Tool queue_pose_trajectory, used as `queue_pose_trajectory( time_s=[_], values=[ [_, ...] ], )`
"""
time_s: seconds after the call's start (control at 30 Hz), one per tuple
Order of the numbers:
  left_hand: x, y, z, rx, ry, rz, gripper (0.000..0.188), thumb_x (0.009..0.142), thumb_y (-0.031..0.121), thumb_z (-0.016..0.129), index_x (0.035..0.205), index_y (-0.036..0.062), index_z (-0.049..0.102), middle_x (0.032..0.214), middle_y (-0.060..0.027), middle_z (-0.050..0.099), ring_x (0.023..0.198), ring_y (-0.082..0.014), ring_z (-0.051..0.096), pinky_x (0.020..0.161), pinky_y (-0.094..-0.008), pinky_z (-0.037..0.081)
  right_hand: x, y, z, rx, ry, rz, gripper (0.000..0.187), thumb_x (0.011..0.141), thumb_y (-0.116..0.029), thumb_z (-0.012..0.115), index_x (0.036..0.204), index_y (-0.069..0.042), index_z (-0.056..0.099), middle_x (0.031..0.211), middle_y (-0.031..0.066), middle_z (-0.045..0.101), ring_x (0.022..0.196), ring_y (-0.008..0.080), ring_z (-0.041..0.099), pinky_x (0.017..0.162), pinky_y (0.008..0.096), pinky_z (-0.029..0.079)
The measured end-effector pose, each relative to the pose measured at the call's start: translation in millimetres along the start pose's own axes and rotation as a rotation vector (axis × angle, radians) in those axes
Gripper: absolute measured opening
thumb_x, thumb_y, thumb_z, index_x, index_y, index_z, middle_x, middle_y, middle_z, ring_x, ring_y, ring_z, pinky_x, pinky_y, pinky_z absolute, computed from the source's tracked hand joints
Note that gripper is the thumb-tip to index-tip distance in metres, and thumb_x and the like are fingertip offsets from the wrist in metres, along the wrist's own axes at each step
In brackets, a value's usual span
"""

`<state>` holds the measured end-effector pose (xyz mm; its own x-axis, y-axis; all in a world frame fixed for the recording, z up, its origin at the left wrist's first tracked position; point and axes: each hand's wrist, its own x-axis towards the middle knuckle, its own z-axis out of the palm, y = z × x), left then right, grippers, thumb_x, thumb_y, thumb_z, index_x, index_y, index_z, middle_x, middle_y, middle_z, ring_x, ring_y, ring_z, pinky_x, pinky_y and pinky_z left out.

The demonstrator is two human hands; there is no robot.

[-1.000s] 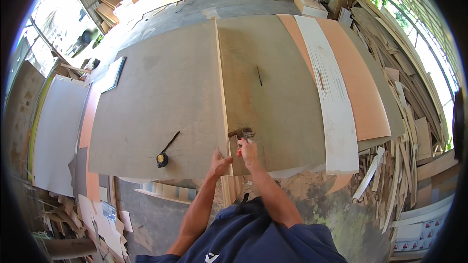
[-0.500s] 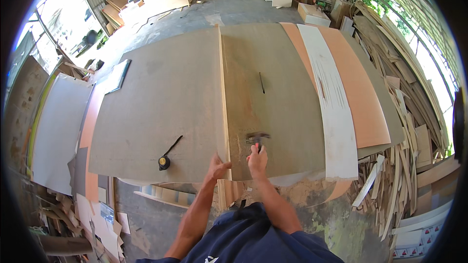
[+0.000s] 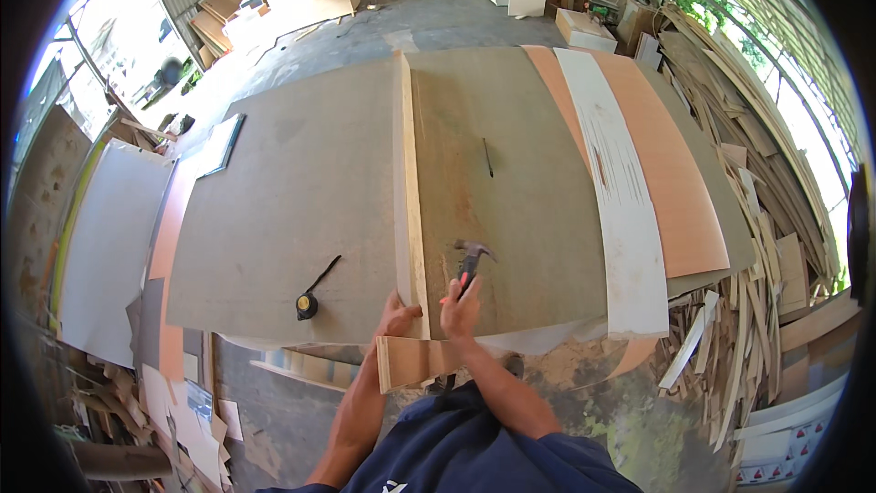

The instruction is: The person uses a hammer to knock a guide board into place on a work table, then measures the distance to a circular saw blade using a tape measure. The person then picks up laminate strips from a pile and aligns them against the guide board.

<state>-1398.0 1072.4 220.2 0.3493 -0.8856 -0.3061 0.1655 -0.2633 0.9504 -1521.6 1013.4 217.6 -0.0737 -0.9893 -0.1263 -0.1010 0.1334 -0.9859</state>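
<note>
A long narrow wooden board point(image 3: 410, 210) runs from the near edge of the worktable to its far side, with a short plywood board point(image 3: 420, 362) crosswise at its near end. My left hand point(image 3: 398, 316) grips the long board near that joint, fingers closed against its left face. In my right hand point(image 3: 460, 314), a claw hammer point(image 3: 471, 261) with a dark and red handle is held, head up, just right of the board. How the two boards join is partly hidden by my right forearm.
On the grey-brown tabletop point(image 3: 301, 173) lie a tape measure point(image 3: 307, 305) and a thin dark tool point(image 3: 488, 157). A worn white strip point(image 3: 620, 183) and an orange sheet point(image 3: 671, 183) cover the right side. Scrap wood point(image 3: 730, 338) is piled beyond the right edge.
The long board has tipped, showing more of its left face, and the short board has swung up into view at its near end. Both hands moved slightly left; the hammer head has turned.
</note>
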Motion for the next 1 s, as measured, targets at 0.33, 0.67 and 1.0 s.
queue_pose_trajectory(
  time_s=[0.33,0.67,1.0],
  values=[
    [8.9,-17.3,-25.9,-0.036,-0.051,0.073,0.045,0.064,-0.001,0.06,0.109,-0.0041,0.054,0.089,-0.0067,0.063,0.075,-0.0163,0.058,0.067,-0.0282,0.049,4.3,-1.9,10.2,-0.378,0.114,-0.231,0.032,0.092,-0.029,0.049,0.106,0.0,0.047,0.071,0.0268,0.062,0.067,0.0461,0.06,0.058,0.051,0.048],
    [-7.0,12.4,-25.6,-0.009,-0.024,0.003,0.042,0.064,-0.002,0.06,0.105,-0.0053,0.056,0.085,-0.0075,0.064,0.071,-0.0163,0.06,0.063,-0.029,0.05,13.4,21.7,16.6,-0.068,-0.069,0.12,0.032,0.091,-0.025,0.053,0.104,0.003,0.043,0.074,0.0204,0.065,0.054,0.0257,0.064,0.05,0.0392,0.048],
    [0.9,-9.5,-31.3,-0.064,-0.044,0.066,0.044,0.064,-0.002,0.059,0.108,-0.0045,0.054,0.087,-0.0061,0.063,0.072,-0.0152,0.059,0.064,-0.027,0.049,19.7,16.0,17.0,-0.181,-0.154,0.089,0.043,0.09,-0.03,0.053,0.113,0.006,0.046,0.077,0.0232,0.063,0.063,0.0323,0.065,0.06,0.0417,0.05]
  ],
)
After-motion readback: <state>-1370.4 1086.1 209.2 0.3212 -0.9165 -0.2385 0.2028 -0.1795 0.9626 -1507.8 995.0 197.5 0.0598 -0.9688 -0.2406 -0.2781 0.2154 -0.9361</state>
